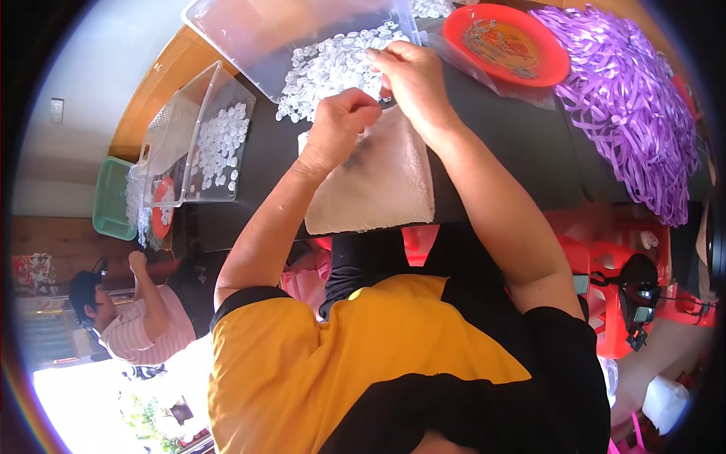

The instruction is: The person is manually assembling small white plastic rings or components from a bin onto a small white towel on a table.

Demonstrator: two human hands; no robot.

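Note:
My left hand (342,125) is closed, its thumb and fingers pressed together above the far part of a pale cloth pad (378,189). What it holds, if anything, is too small to make out. To its right and a little farther off, my right hand (414,79) has bent fingers drawn into a pinch, and its contents cannot be told either. Just beyond both hands lies a heap of small clear plastic pieces (325,72), spilling at the mouth of a clear plastic bin (249,38). A dark smudge or small dark bits show on the pad near my left hand.
A red plate (548,57) holding small metal-looking parts stands at the far right, beside a heap of purple ribbon straps (620,91). On the left are another clear bin (215,94) with plastic pieces and a green basket (113,200). A co-worker (144,318) sits at the left.

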